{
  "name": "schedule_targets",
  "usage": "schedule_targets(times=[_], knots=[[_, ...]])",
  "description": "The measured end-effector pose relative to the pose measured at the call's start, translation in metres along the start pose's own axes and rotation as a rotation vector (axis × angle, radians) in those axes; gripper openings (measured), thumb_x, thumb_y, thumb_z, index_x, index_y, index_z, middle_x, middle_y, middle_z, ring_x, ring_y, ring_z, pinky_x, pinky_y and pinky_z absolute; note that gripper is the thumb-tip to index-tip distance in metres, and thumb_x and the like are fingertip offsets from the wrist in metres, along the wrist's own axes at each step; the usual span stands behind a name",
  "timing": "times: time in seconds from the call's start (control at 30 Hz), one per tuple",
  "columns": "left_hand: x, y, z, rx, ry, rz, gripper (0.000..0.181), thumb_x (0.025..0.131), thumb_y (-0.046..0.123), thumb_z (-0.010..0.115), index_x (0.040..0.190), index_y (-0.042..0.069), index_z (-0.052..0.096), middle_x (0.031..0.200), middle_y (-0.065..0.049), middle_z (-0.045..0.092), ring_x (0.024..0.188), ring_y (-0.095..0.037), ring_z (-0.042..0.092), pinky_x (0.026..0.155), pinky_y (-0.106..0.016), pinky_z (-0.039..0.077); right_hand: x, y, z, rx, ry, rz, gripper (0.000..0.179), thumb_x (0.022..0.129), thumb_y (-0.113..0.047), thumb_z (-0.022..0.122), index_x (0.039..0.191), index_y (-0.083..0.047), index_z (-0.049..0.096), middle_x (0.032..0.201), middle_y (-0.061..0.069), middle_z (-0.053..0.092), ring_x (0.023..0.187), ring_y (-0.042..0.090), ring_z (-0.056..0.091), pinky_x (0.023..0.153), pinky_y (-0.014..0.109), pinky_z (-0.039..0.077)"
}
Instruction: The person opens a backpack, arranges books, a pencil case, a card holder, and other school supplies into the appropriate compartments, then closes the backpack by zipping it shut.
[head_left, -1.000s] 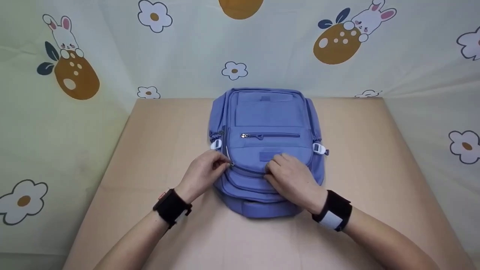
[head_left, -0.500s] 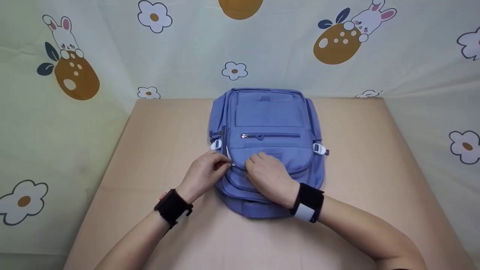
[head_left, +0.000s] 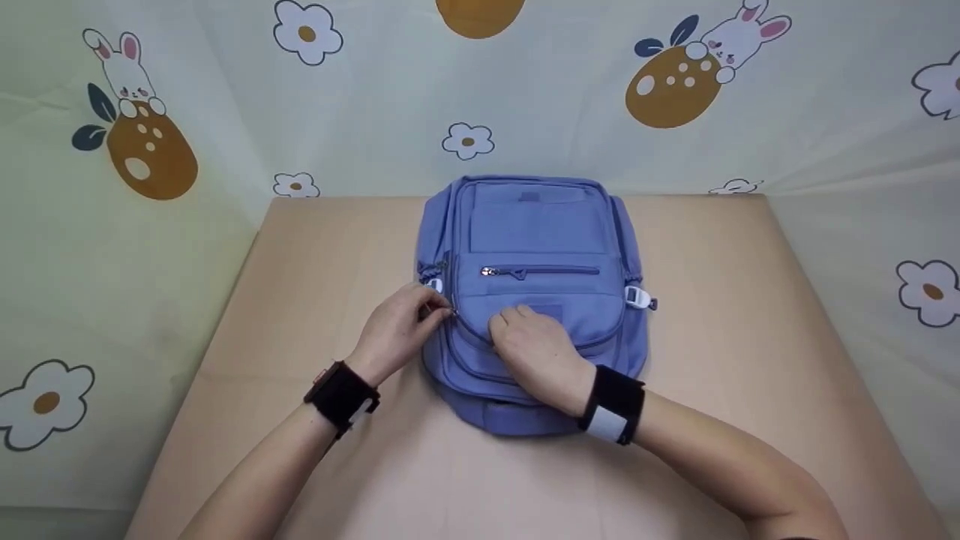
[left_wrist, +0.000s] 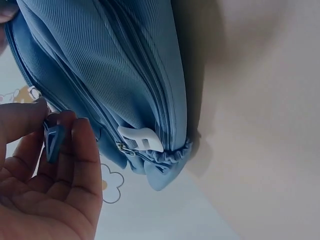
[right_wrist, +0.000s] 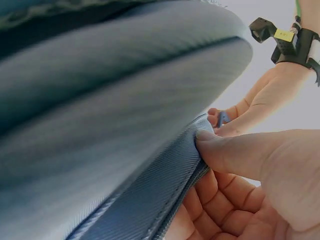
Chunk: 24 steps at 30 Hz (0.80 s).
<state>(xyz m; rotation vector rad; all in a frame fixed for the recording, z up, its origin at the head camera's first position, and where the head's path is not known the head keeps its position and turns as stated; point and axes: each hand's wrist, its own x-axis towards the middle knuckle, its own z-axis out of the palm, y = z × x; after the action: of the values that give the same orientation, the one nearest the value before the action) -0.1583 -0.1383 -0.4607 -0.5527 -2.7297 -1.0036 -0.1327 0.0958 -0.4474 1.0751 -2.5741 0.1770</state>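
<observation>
A blue backpack [head_left: 536, 225] lies with its front up on the table. At the left side of its front pocket my left hand [head_left: 397, 330] pinches a zipper pull; the blue triangular pull tab [left_wrist: 53, 142] hangs from thumb and fingertips in the left wrist view, close to the metal slider [left_wrist: 35, 92]. Lower on the pocket my right hand [head_left: 540, 358] pinches the cloth edge [right_wrist: 192, 145] beside the zipper, thumb on top and fingers curled beneath. The zipper under my right hand is hidden in the head view.
White side buckles [head_left: 638, 298] sit on both sides of the backpack. Across its front runs a short zipper [head_left: 551, 270]. A patterned cloth [head_left: 375, 112] rises behind and beside the brown tabletop [head_left: 322, 262].
My right hand has shifted left along the pocket's lower edge and then stayed. In the last half second my left hand has moved up and slightly left along the zipper with the pull.
</observation>
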Motion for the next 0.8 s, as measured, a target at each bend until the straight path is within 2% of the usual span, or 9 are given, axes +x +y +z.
schedule_targets(times=[0.17, 0.3, 0.47, 0.6, 0.7, 0.8], knots=[[0.011, -0.005, -0.001, -0.004, 0.005, -0.027, 0.006, 0.095, 0.014, 0.075, 0.098, 0.01, 0.072, 0.098, -0.003, 0.068, 0.09, -0.02, 0.065, 0.08, -0.038, 0.054, -0.001, 0.0, -0.001, 0.014, 0.012, -0.013, 0.018, 0.092, -0.017, 0.073, 0.088, -0.006, 0.059, 0.081, 0.006, 0.059, 0.074, 0.024, 0.058, 0.056, 0.036, 0.051], [0.014, -0.006, -0.002, 0.002, -0.007, -0.046, 0.006, 0.095, 0.015, 0.074, 0.097, 0.01, 0.072, 0.098, -0.004, 0.067, 0.089, -0.021, 0.064, 0.079, -0.04, 0.053, 0.0, 0.002, -0.005, 0.029, -0.024, -0.024, 0.018, 0.092, -0.018, 0.074, 0.089, -0.007, 0.06, 0.082, 0.006, 0.059, 0.075, 0.025, 0.058, 0.059, 0.037, 0.052], [0.013, -0.006, -0.003, 0.009, -0.014, -0.049, 0.007, 0.095, 0.016, 0.074, 0.097, 0.01, 0.072, 0.097, -0.002, 0.067, 0.088, -0.019, 0.064, 0.077, -0.039, 0.053, 0.008, 0.003, -0.025, 0.033, -0.086, -0.033, 0.024, 0.088, -0.022, 0.079, 0.09, -0.005, 0.062, 0.084, 0.007, 0.062, 0.077, 0.026, 0.06, 0.061, 0.04, 0.053], [0.014, -0.006, -0.003, 0.007, -0.02, -0.045, 0.007, 0.095, 0.016, 0.074, 0.098, 0.01, 0.072, 0.096, -0.002, 0.067, 0.086, -0.018, 0.064, 0.075, -0.038, 0.053, 0.024, -0.002, -0.038, -0.025, -0.119, -0.046, 0.028, 0.087, -0.027, 0.08, 0.089, -0.004, 0.065, 0.084, 0.009, 0.063, 0.076, 0.027, 0.061, 0.059, 0.041, 0.053], [0.014, -0.006, -0.002, 0.01, -0.021, -0.058, 0.006, 0.095, 0.016, 0.074, 0.097, 0.01, 0.072, 0.095, -0.002, 0.067, 0.085, -0.018, 0.063, 0.075, -0.037, 0.053, 0.037, -0.007, -0.033, -0.084, -0.161, -0.061, 0.03, 0.088, -0.032, 0.078, 0.09, -0.003, 0.068, 0.083, 0.009, 0.063, 0.075, 0.026, 0.06, 0.056, 0.039, 0.053], [0.013, -0.006, -0.001, 0.015, -0.027, -0.066, 0.006, 0.095, 0.016, 0.074, 0.097, 0.011, 0.073, 0.095, -0.002, 0.067, 0.085, -0.018, 0.064, 0.075, -0.037, 0.054, 0.043, -0.011, -0.02, -0.144, -0.197, -0.07, 0.024, 0.091, -0.027, 0.073, 0.093, -0.004, 0.069, 0.083, 0.008, 0.064, 0.074, 0.024, 0.06, 0.053, 0.036, 0.053]])
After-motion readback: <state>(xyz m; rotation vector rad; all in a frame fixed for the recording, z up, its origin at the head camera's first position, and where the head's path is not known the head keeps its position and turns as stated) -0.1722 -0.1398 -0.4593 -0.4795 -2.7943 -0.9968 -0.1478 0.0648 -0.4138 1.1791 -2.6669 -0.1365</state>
